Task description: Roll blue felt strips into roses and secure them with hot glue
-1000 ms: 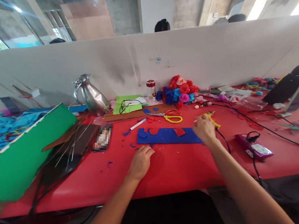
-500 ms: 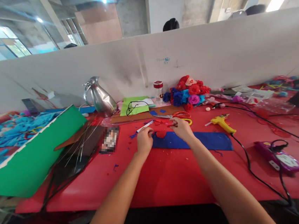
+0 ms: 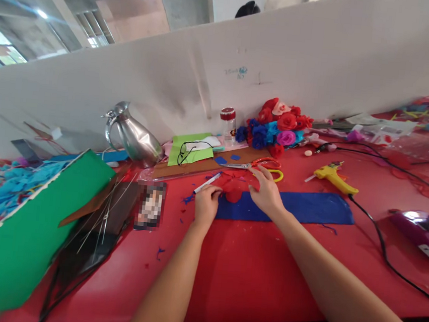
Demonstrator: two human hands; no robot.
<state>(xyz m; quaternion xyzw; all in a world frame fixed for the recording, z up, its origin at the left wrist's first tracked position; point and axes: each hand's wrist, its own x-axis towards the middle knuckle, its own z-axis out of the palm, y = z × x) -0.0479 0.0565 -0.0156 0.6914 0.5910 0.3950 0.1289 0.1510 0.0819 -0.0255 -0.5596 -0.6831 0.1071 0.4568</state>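
Observation:
My left hand [image 3: 207, 205] is closed in a pinch at the left end of a blue fabric strip [image 3: 308, 206]. At its fingertips is a rounded red piece [image 3: 233, 194], which looks like a thin petal, held by its edge over the strip. My right hand [image 3: 267, 192] hovers above the strip with thumb and fingers apart and nothing between them. Just beyond its fingers lie scissors [image 3: 278, 176] with orange and yellow handles. Red scraps [image 3: 232, 175] are scattered behind the petal. A white pen [image 3: 207, 182] rests beyond my left hand.
On the right are a yellow glue gun [image 3: 336, 179], its black cord and a purple power box [image 3: 416, 233]. Behind stand a metal jug [image 3: 135, 135], a lidded glass jar [image 3: 227, 127] and fabric flowers [image 3: 274, 126]. A green board [image 3: 40, 235] and a phone-sized item [image 3: 150, 205] lie left.
My right hand's fingers have gone from pinched to spread, and the hand has come slightly nearer. My left hand stays pinched by the red piece. The view has tilted down a little.

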